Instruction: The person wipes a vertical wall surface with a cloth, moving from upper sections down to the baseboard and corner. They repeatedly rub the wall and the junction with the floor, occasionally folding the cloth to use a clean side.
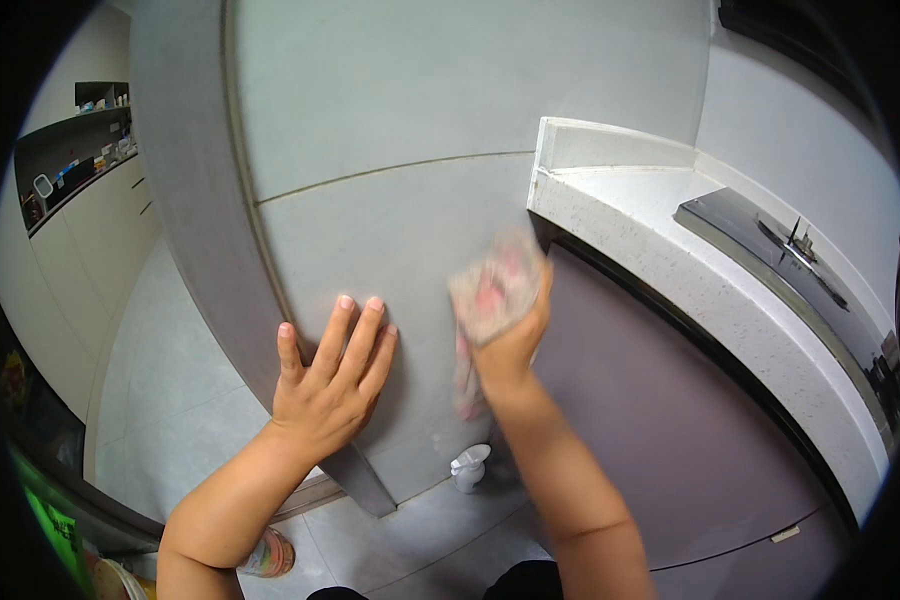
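Observation:
My left hand [330, 385] lies on the grey tiled wall [390, 240] beside the door frame, fingers stretched out and holding nothing. To its right, my right hand [515, 345] presses a beige cloth with pink patches [495, 285] against the same wall, close to the counter's end. Motion blurs the cloth, and one end of it hangs below the hand. Most of the right fingers are hidden behind the cloth. Below, a white spray bottle [468, 468] stands on the floor at the foot of the wall.
A speckled white countertop [630, 215] with a dark gas stove [770, 260] juts out at right, above mauve cabinet doors [660, 400]. The grey door frame [195, 180] runs down the left. A jar [270, 555] sits on the floor by my left forearm. Pale cabinets [95, 250] stand beyond the doorway.

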The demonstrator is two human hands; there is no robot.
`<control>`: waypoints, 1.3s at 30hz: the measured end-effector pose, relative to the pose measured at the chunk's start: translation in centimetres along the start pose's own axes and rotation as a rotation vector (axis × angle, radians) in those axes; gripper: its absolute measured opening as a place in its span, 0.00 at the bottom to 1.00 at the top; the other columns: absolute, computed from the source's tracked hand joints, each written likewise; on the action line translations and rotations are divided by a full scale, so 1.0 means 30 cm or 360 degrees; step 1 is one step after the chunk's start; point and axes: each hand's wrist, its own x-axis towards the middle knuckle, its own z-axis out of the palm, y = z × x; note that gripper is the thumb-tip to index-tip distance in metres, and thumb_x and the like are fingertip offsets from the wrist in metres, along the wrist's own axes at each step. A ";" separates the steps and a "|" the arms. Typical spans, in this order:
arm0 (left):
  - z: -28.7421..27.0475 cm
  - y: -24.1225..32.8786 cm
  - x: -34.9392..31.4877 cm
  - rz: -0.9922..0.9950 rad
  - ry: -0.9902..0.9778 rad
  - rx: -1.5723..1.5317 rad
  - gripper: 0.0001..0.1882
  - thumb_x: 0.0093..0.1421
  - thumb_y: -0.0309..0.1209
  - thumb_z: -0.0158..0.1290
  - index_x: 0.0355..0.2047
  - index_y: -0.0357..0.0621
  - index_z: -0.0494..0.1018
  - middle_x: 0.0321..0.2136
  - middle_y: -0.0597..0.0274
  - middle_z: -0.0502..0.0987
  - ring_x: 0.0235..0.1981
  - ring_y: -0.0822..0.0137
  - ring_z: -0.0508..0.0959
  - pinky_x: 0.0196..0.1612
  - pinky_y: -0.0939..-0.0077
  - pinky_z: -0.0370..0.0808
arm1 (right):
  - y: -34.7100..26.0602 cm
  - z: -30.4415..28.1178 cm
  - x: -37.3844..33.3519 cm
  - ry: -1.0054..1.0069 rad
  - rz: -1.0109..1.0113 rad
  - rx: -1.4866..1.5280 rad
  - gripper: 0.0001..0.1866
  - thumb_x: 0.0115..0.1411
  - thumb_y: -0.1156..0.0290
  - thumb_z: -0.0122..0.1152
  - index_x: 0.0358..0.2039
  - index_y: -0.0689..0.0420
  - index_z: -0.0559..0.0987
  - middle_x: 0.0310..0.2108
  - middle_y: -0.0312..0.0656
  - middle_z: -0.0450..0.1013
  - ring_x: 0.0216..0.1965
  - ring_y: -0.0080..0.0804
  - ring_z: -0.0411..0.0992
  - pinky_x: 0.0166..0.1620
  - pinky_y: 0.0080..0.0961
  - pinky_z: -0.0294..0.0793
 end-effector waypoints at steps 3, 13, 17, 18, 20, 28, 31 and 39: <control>-0.004 -0.013 -0.014 0.0004 -0.0067 0.0027 0.23 0.54 0.38 0.58 0.52 0.57 0.75 0.62 0.61 0.69 0.66 0.53 0.64 0.69 0.31 0.33 | -0.047 0.126 0.259 0.0106 0.0178 0.0487 0.35 0.50 0.69 0.70 0.56 0.65 0.65 0.45 0.45 0.71 0.42 0.38 0.71 0.47 0.36 0.74; 0.003 0.009 0.005 -0.0024 0.0000 0.0050 0.26 0.50 0.39 0.61 0.52 0.60 0.75 0.62 0.62 0.69 0.66 0.54 0.64 0.69 0.32 0.32 | -0.002 0.093 -0.537 -0.0209 0.0559 -0.0249 0.54 0.51 0.63 0.70 0.70 0.61 0.45 0.69 0.58 0.50 0.68 0.57 0.51 0.67 0.51 0.48; 0.001 0.021 0.003 -0.0030 -0.0037 0.0044 0.27 0.47 0.40 0.62 0.52 0.60 0.76 0.62 0.62 0.69 0.66 0.54 0.64 0.69 0.33 0.32 | -0.133 0.071 -0.754 -0.0359 0.0704 -0.0250 0.49 0.54 0.62 0.66 0.69 0.57 0.49 0.68 0.63 0.50 0.67 0.67 0.49 0.64 0.63 0.46; 0.000 0.026 -0.002 -0.0033 -0.0044 0.0029 0.28 0.47 0.40 0.62 0.52 0.60 0.76 0.62 0.62 0.69 0.66 0.54 0.64 0.69 0.33 0.32 | -0.141 0.080 -0.729 -0.0338 0.0625 -0.0217 0.47 0.55 0.61 0.65 0.69 0.56 0.50 0.68 0.64 0.50 0.67 0.70 0.49 0.63 0.66 0.45; -0.008 0.031 -0.006 -0.0016 -0.0058 0.0014 0.27 0.48 0.38 0.60 0.52 0.57 0.76 0.61 0.60 0.70 0.66 0.54 0.64 0.70 0.35 0.31 | -0.142 0.123 -0.531 -0.0187 0.0342 -0.0150 0.45 0.57 0.61 0.63 0.69 0.55 0.51 0.67 0.66 0.50 0.67 0.75 0.48 0.62 0.72 0.44; -0.028 0.030 -0.015 0.0010 -0.0100 0.0041 0.26 0.50 0.35 0.57 0.52 0.50 0.75 0.61 0.57 0.71 0.65 0.52 0.66 0.70 0.38 0.31 | -0.031 0.164 -0.161 0.0306 -0.0012 -0.0165 0.40 0.58 0.51 0.59 0.64 0.64 0.64 0.63 0.62 0.62 0.64 0.68 0.57 0.66 0.59 0.52; -0.045 0.032 0.023 0.0000 -0.0124 0.0013 0.28 0.48 0.34 0.58 0.53 0.51 0.75 0.61 0.57 0.70 0.65 0.52 0.66 0.71 0.41 0.30 | 0.072 0.057 -0.431 -0.0156 0.0867 -0.0242 0.29 0.65 0.57 0.50 0.62 0.60 0.65 0.56 0.58 0.69 0.59 0.56 0.66 0.61 0.55 0.64; -0.057 0.033 0.006 -0.0025 -0.0157 0.0023 0.30 0.46 0.33 0.60 0.54 0.54 0.75 0.63 0.60 0.67 0.67 0.54 0.63 0.71 0.42 0.29 | -0.260 0.137 -1.133 -0.0795 0.1844 -0.0711 0.23 0.65 0.69 0.46 0.59 0.67 0.65 0.61 0.59 0.60 0.66 0.52 0.55 0.68 0.42 0.53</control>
